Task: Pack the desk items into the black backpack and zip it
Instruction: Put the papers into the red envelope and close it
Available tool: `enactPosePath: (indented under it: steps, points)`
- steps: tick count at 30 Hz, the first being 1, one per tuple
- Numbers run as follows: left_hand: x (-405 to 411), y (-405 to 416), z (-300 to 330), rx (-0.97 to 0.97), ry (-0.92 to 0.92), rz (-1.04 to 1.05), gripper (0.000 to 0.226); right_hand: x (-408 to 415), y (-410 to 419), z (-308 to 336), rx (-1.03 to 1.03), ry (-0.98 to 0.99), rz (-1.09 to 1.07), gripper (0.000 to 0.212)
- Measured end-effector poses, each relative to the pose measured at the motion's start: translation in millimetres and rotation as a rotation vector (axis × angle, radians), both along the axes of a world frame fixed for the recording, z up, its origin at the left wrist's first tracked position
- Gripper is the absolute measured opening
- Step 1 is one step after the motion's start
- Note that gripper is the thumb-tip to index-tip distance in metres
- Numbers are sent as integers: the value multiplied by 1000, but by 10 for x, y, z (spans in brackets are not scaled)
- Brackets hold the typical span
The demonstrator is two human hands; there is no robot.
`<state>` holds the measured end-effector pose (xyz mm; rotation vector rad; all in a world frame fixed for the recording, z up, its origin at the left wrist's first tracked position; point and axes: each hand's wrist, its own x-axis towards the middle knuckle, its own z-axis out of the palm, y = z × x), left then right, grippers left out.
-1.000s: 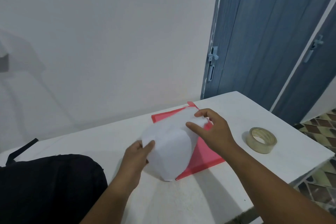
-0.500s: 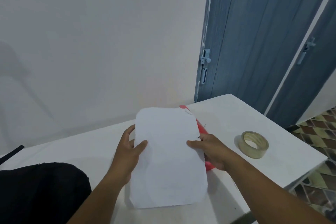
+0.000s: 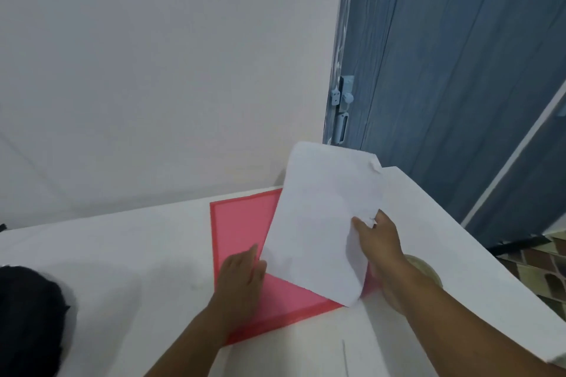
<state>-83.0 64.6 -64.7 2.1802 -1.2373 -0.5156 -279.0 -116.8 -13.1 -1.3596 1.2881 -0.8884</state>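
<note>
My right hand pinches the right edge of a white sheet of paper and holds it lifted and tilted above the table. Beneath it lies a translucent red plastic folder, flat on the white table. My left hand rests on the folder near the paper's lower left corner, fingers mostly straight. The black backpack shows at the lower left edge, partly cut off. A roll of clear tape peeks out behind my right wrist.
A white wall stands behind the table. A blue-grey door with a latch is at the right, close to the table's far corner. Patterned floor tiles show beyond the table's right edge.
The paper has moved right and up, held by my right hand alone. My left hand let go of it and dropped onto the red folder, which is uncovered again.
</note>
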Motion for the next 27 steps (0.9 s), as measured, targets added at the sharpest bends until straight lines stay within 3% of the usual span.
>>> enactPosePath:
  steps: [3,5,7,9,12,17,22,27]
  points:
    - [15,-19,-95,249,-294,-12,94,-53,-155,-85,55,-18,-55,10]
    - [36,17,-81,390,-324,7,96,-44,-201,-133,95,-19,-73,11]
    - [72,39,-51,434,-304,73,82,1,-206,-148,120,4,-51,25]
    - [106,78,-23,370,-247,136,70,72,-185,-169,127,45,9,37]
    - [4,53,-36,166,-139,130,75,125,-86,-168,74,89,86,36]
    - [-359,-83,-158,251,-272,222,114,76,57,-135,-34,101,118,43]
    - [-412,-45,-265,121,-278,286,95,8,38,-95,-116,135,94,51]
    - [-395,-62,-266,7,-266,303,77,70,94,47,-34,-47,82,53]
